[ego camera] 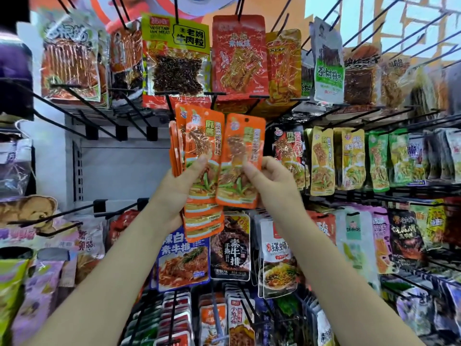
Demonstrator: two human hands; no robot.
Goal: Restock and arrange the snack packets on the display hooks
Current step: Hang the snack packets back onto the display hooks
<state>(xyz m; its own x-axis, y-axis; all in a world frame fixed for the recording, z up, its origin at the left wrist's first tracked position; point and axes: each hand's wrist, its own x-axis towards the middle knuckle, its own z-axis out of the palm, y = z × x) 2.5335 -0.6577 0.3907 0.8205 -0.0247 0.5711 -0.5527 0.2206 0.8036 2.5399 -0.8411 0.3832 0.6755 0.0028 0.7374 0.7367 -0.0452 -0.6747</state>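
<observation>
Now my left hand [174, 186] grips the orange stack [197, 171]; my right hand [268, 179] pinches one packet [240, 161]. I'd line its hole squarely with a hook first.

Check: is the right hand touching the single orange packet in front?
Touching. The head view shows the right hand pinching the single orange packet at its right edge, thumb pressed on the front face. The left hand grips the orange packet stack.

head view, close, facing display hooks [159, 92]
</observation>
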